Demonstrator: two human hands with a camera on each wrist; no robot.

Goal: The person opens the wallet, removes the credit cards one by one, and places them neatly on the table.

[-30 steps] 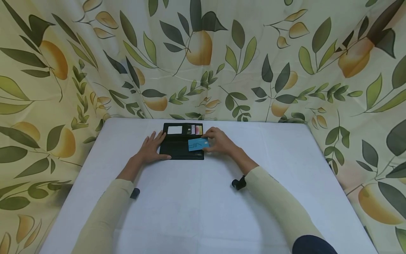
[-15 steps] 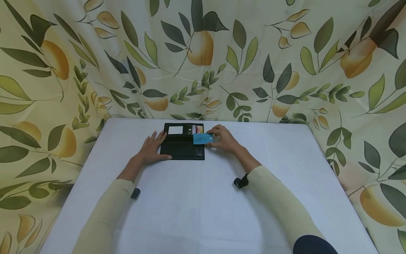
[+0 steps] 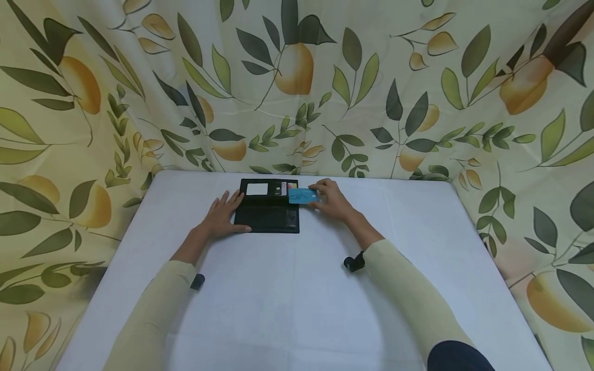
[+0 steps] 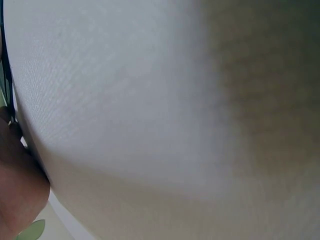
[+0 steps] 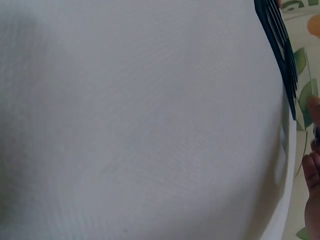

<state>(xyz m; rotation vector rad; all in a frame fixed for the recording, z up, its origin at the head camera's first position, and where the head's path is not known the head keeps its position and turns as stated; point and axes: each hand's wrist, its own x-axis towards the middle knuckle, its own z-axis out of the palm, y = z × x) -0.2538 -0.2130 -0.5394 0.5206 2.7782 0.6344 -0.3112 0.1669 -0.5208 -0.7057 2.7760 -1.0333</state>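
A black wallet (image 3: 266, 219) lies unfolded near the table's far edge, its upper flap showing a white window and several card slots. My left hand (image 3: 220, 216) rests with spread fingers on the wallet's left side, the thumb along its lower left edge. Between thumb and fingers my right hand (image 3: 332, 199) pinches a blue card (image 3: 301, 196) by its right end. The card overlaps the right end of the upper flap, over the colourful cards there. In the right wrist view the wallet (image 5: 280, 50) appears edge-on, with part of the right hand (image 5: 312, 172) at the frame's edge.
A white cloth covers the table (image 3: 278, 299). Behind it hangs a curtain (image 3: 297, 118) printed with fruit and leaves. Small black wrist cameras sit at the left cuff (image 3: 197, 282) and the right cuff (image 3: 355, 262).
My right hand has carried the blue card up and to the right, from the lower half of the wallet to the upper flap's right end. The left hand has stayed put.
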